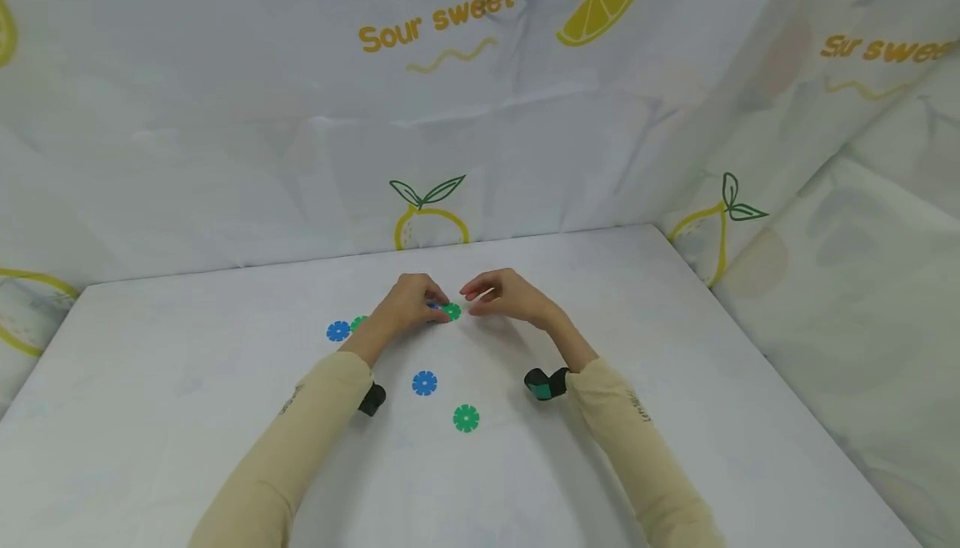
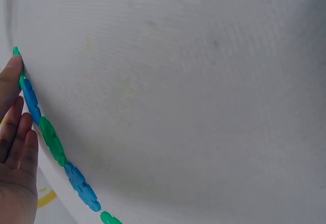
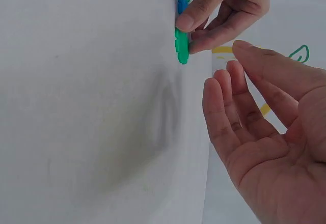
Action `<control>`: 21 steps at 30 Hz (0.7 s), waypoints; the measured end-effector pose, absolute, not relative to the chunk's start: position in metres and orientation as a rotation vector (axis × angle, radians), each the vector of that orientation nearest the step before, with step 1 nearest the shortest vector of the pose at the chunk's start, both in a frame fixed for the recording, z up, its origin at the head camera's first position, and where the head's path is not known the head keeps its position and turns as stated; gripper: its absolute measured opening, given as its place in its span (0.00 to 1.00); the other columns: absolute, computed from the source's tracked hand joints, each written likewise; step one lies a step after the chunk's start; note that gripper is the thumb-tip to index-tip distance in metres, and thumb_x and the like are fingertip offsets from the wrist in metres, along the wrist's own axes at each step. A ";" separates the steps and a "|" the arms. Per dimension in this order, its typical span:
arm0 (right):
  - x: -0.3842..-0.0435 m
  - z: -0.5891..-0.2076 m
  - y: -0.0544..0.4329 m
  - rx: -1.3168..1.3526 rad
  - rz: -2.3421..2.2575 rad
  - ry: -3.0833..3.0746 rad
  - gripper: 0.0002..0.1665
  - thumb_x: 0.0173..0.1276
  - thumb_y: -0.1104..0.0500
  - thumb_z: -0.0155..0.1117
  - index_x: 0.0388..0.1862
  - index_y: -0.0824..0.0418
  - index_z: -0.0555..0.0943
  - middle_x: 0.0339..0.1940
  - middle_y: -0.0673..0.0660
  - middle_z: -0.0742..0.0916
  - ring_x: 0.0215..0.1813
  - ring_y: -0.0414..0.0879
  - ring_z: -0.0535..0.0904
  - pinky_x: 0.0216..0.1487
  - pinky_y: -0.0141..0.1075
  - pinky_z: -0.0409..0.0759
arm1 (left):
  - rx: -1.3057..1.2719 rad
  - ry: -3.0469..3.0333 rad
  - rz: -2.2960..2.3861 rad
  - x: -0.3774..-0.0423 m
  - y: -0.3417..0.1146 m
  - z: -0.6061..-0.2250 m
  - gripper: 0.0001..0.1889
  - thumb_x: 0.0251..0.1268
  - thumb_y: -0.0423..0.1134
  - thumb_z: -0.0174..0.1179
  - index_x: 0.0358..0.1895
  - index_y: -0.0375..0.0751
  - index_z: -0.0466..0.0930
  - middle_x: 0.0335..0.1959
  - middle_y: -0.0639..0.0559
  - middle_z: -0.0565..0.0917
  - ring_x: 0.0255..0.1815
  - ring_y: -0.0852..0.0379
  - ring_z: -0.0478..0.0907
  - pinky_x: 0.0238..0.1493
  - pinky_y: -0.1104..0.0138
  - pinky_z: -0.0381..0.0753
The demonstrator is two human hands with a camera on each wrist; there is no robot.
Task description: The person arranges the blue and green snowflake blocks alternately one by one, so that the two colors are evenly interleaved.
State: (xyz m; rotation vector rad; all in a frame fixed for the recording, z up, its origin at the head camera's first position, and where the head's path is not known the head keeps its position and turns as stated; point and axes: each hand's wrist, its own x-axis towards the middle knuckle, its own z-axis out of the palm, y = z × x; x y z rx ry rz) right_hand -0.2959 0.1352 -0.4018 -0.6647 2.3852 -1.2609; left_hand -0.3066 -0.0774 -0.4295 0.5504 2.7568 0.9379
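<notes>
white cloth [image 1: 225,72] fills the top. mid-frame, left hand [image 1: 401,306] pinches a green disc [image 1: 453,312], probably light, stiff, best rim-held; right hand [image 1: 513,296] gapes, empty.

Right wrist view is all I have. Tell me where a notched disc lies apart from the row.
Observer: In the head view, a loose blue notched disc lies on the white tabletop, nearer the person than the left hand.
Operator: Give me another loose one.
Observer: A loose green notched disc lies nearer the person still, to the right of that blue one.
</notes>
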 end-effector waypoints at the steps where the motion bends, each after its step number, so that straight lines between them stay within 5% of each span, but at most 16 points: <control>1: -0.294 -0.402 0.137 -0.672 -1.268 2.366 0.20 0.64 0.66 0.65 0.55 0.70 0.78 0.51 0.64 0.83 0.51 0.52 0.80 0.54 0.39 0.78 | 0.532 2.751 0.937 -0.307 -0.077 -0.430 0.12 0.52 0.37 0.73 0.41 0.38 0.87 0.41 0.49 0.85 0.50 0.51 0.78 0.55 0.59 0.75; 21: -0.258 -0.426 0.129 -0.987 -1.332 1.899 0.18 0.62 0.69 0.67 0.51 0.70 0.80 0.51 0.67 0.83 0.52 0.56 0.79 0.55 0.40 0.79 | 0.565 2.786 0.937 -0.307 -0.078 -0.435 0.14 0.52 0.39 0.72 0.41 0.38 0.87 0.42 0.49 0.85 0.48 0.52 0.79 0.55 0.61 0.76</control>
